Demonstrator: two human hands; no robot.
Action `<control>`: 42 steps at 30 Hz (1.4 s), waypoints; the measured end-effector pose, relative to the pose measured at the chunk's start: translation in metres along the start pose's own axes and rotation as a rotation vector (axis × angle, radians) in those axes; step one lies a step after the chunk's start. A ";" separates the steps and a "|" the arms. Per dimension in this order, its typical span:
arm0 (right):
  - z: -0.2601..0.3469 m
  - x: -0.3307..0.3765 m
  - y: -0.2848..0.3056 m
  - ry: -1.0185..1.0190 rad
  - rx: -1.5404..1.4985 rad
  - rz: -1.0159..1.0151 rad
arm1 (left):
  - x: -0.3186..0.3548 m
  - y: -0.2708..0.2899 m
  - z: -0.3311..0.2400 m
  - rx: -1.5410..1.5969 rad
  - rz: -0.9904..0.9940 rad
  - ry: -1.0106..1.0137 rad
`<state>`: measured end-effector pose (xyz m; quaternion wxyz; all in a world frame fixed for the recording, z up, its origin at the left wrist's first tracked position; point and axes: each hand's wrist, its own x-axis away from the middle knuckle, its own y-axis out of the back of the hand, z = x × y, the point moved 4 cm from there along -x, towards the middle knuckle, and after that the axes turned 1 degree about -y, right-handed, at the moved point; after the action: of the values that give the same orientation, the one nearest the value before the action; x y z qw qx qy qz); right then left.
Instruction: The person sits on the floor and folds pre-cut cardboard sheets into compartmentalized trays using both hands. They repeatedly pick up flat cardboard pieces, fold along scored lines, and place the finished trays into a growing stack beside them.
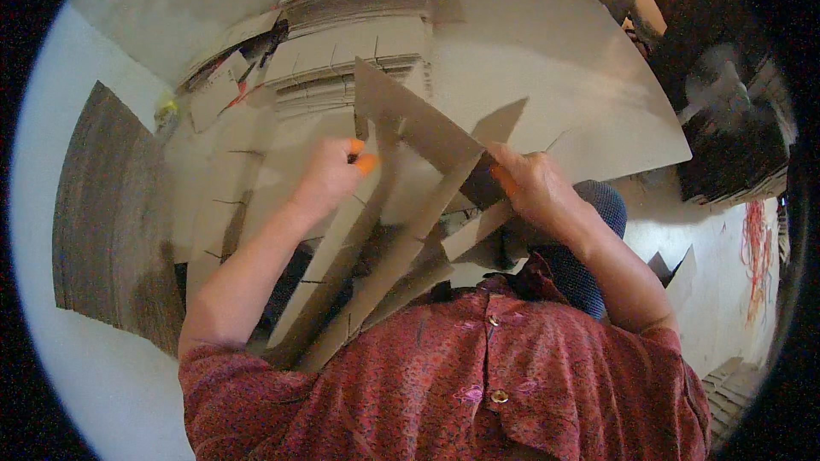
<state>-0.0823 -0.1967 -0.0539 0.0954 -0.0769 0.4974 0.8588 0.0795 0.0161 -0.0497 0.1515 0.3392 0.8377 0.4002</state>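
Loads of cardboard around us right now: we've got a big pale work surface point(564, 60) with slotted card stacks point(342, 60) toward the back, plus a block of brown board point(111, 222) off to our left. Closer in, long slotted strips point(431, 212) slant from near our lap up to our right hand point(531, 183), which is clamped on the near corner of a flat cardboard panel point(414, 115). Our left hand point(329, 175) is just left of that panel, fingers curled in a pinch, but we can't tell if anything's in it. Our guess: we're fitting slotted pieces together, and the next move calls for a steady right grip while the left lines up a slot. Labels or brands? None we can read anywhere. Smallest bit: orange finger covers point(366, 164) on our left fingertips, with no lettering we can make out
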 end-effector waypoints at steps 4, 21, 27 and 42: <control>-0.005 -0.004 0.003 0.009 -0.030 0.002 | -0.003 -0.014 0.004 0.035 0.013 -0.045; -0.110 -0.053 0.042 -0.204 0.228 -0.030 | -0.141 -0.017 0.065 -0.353 -0.188 -0.158; -0.163 -0.083 0.051 -0.155 0.409 -0.047 | -0.198 -0.037 0.054 -0.737 -0.201 -0.103; -0.105 -0.034 0.054 -0.066 0.195 -0.469 | -0.206 0.010 0.157 -0.190 -0.307 -0.067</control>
<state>-0.0589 -0.3177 -0.0526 0.3152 -0.1525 0.5431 0.7632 0.3155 -0.0330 -0.1452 0.2701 0.2047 0.8326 0.4380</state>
